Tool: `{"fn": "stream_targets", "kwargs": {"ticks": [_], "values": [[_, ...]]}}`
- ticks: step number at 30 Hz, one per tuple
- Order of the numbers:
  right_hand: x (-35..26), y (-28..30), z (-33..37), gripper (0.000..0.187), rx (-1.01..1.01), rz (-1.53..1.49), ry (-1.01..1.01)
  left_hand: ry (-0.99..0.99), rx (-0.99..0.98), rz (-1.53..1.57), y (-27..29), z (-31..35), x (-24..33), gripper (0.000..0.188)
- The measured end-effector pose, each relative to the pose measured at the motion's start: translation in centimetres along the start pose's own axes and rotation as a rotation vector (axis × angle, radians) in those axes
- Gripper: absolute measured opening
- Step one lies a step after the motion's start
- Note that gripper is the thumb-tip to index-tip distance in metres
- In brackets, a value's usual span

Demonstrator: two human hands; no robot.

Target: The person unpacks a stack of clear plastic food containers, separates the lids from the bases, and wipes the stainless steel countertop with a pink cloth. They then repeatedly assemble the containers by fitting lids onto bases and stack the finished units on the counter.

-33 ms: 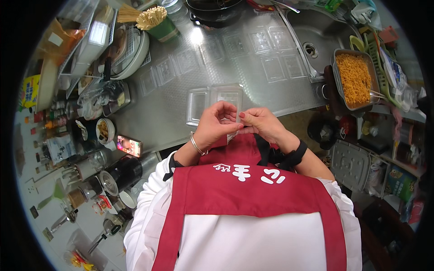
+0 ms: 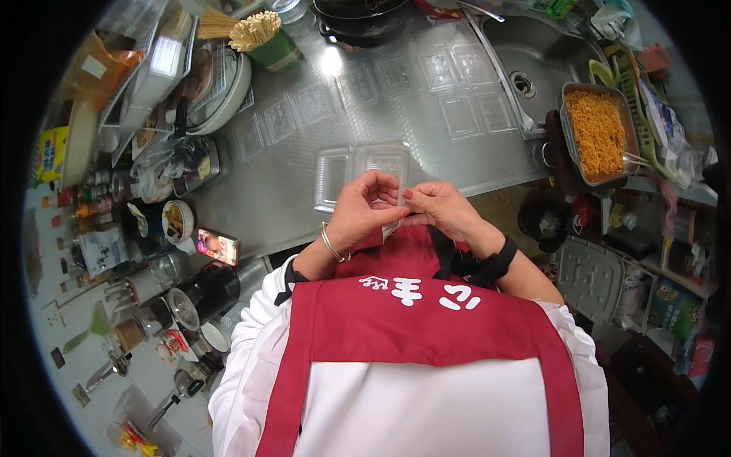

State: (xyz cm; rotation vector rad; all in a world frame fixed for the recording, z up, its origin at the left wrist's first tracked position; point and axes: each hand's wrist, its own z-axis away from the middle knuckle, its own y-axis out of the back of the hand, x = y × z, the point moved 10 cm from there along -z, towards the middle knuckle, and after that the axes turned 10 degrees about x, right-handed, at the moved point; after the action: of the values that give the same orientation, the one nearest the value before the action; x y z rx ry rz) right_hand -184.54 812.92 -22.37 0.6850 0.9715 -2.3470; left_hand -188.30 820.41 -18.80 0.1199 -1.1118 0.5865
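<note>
Just over the near edge of the metal counter [image 2: 282, 209], my left hand [image 2: 371, 204] and my right hand [image 2: 443, 211] meet with bent fingers. Thumbs and fingertips of both are closed in a pinch. A thin see-through bit shows between and below the fingers, too faint to name. Right behind them a see-through plastic container [image 2: 333, 180] lies opened flat, its two halves side by side. My left hand covers part of its near edge. Farther back, several similar see-through containers [image 2: 461, 114] stand in rows on the counter.
Beyond them are a black pan [image 2: 361, 21] and a green holder of wooden sticks [image 2: 276, 50]. At right are a sink [image 2: 525, 46] and a tray heaped with orange crumbly food [image 2: 598, 131]. A lit phone [image 2: 218, 246] and a small food bowl [image 2: 177, 221] are at left.
</note>
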Motion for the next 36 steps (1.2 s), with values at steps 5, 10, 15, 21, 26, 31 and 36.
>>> {"fn": "stream_targets", "kwargs": {"ticks": [5,10,15,21,26,31,36], "values": [[0.2,0.4,-0.2,0.027,0.016,-0.009,-0.001,-0.036,-0.009,0.050,0.2,-0.4,-0.4,0.026],[0.5,0.8,-0.6,0.025,0.067,0.102,0.015,-0.038,0.048,0.018,1.1,-1.1,-1.8,0.022],[0.1,1.3,-1.2,0.022,0.184,0.277,0.058,0.101,0.097,0.079,1.7,-1.0,-3.4,0.018],[-1.2,1.3,-1.5,0.027,0.296,0.517,0.195,0.057,0.091,-0.004,1.9,-0.7,-3.0,0.014],[-1.9,0.0,-2.2,0.027,0.315,0.657,0.318,-0.109,0.175,-0.232,3.6,-1.0,-2.5,0.008],[0.0,-1.6,-3.8,0.027,0.230,0.490,0.270,-0.052,0.255,-0.249,6.2,-0.6,-3.8,0.004],[0.2,-1.9,-5.8,0.032,0.328,0.733,0.451,-0.076,0.378,-0.105,9.0,0.2,-4.2,0.003]]}}
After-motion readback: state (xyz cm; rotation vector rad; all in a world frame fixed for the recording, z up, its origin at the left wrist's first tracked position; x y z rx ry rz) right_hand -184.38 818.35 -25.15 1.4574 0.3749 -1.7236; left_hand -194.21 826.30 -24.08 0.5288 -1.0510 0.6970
